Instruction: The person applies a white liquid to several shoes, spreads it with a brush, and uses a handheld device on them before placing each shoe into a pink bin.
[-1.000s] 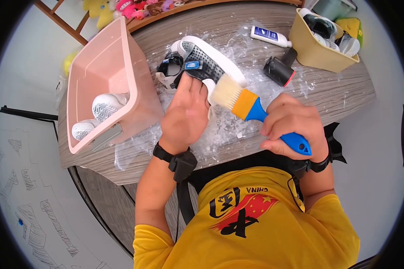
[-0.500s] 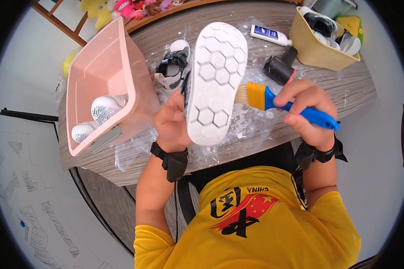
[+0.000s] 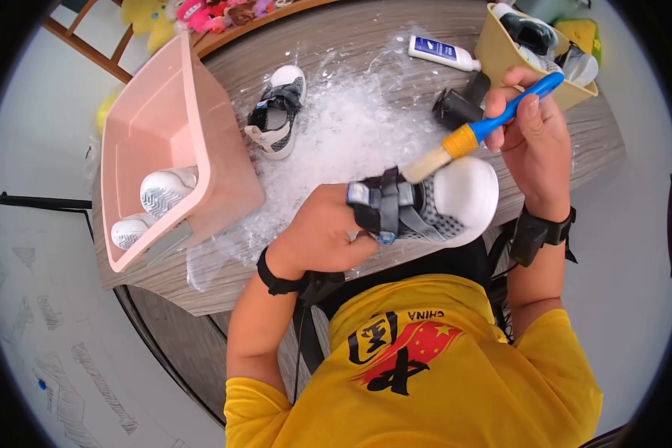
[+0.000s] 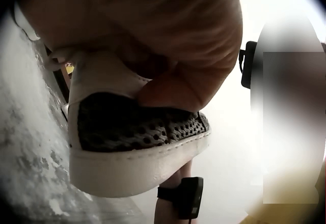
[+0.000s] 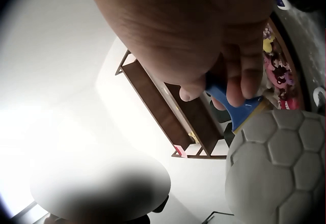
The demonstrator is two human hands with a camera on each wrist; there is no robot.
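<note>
My left hand (image 3: 317, 230) grips a small sneaker (image 3: 467, 196) by its heel end, above the table's near edge. The shoe has a white toe cap, dark mesh and grey straps, and its toe points right. In the left wrist view the thumb presses on the mesh above the white midsole (image 4: 117, 175). A flat brush (image 3: 511, 113) with a blue handle is held in my right hand (image 3: 536, 145), its pale bristles on the upper beside the toe cap. The right wrist view shows the hexagon-patterned sole (image 5: 280, 152) close to the brush's blue handle (image 5: 237, 107).
A matching sneaker (image 3: 276, 112) stands on the table beside a pink bin (image 3: 228, 175) holding white shoes (image 3: 168, 190). Toward the back right are a white bottle (image 3: 444, 52), a black device (image 3: 455, 110) and a yellow bin (image 3: 508, 78) of shoes. White residue (image 3: 343, 127) covers the tabletop.
The left hand has taken up the sneaker and turned it from sole-facing to upper-facing, toe right, nearer the body. The brush has moved from the sole's edge onto the upper, its handle now tilted up.
</note>
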